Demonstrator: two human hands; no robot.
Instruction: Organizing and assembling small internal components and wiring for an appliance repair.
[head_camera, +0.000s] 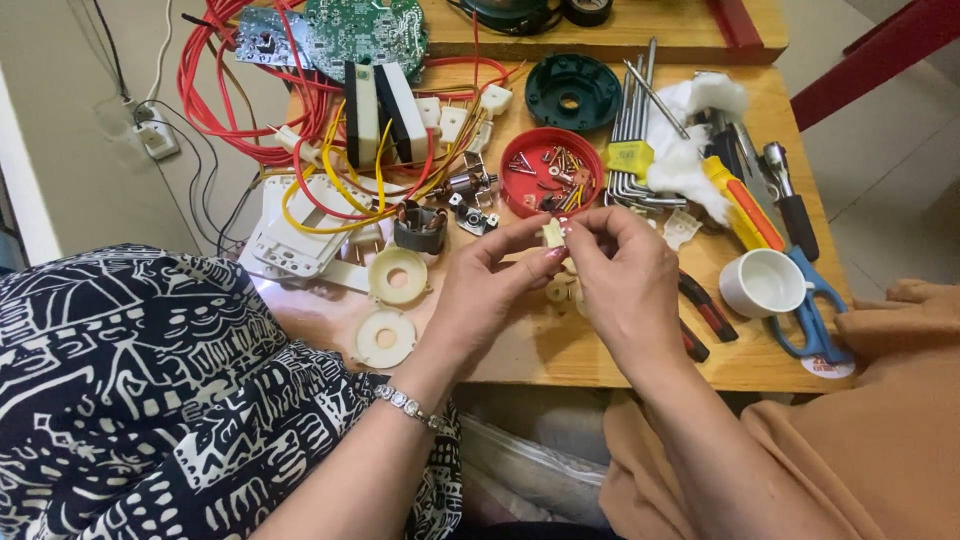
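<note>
Small cream plastic part (552, 233) is being pinched between both hands, left hand (490, 285) and right hand (625, 275) meeting fingertip to fingertip. They are hovering just below the red dish (530, 160) of screws on the bench (560, 345).

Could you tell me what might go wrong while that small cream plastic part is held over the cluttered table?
The small cream plastic part is pinched only at the fingertips of the left hand and right hand; it could slip and vanish among the clutter. The round red plastic lid of loose screws lies just beyond the hands; a bump might scatter them. The tangled red and yellow wires nearby could snag.
</note>
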